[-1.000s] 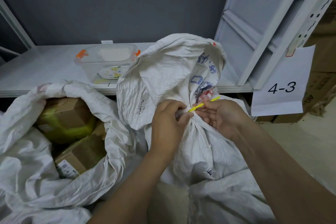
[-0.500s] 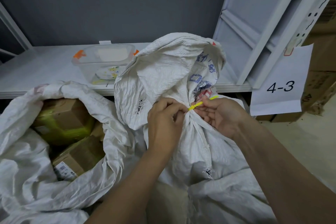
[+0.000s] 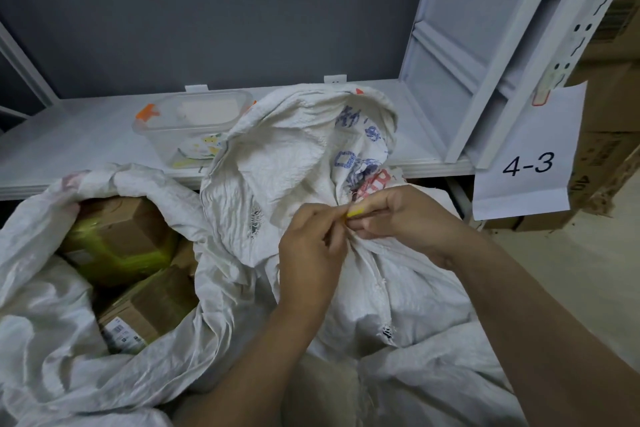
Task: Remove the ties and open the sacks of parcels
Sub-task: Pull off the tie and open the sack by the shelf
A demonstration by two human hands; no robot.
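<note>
A white woven sack (image 3: 294,163) with blue and red print stands in the middle, its neck gathered by a yellow tie (image 3: 354,212). My left hand (image 3: 311,250) pinches the tie's left end at the neck. My right hand (image 3: 405,218) pinches the tie from the right, its fingers covering most of the strip. To the left an open sack (image 3: 52,322) lies slumped, showing cardboard parcels (image 3: 138,308) wrapped in yellow tape.
A white shelf (image 3: 86,142) behind the sacks carries a clear plastic container (image 3: 194,121) with orange clips. A white rack upright (image 3: 512,55) rises at right with a paper label "4-3" (image 3: 528,163). Cardboard boxes (image 3: 609,107) stand at far right on a pale floor.
The tie's free end stuck out up and to the right; now my right fingers have closed over it and only a short yellow stub shows between the two hands.
</note>
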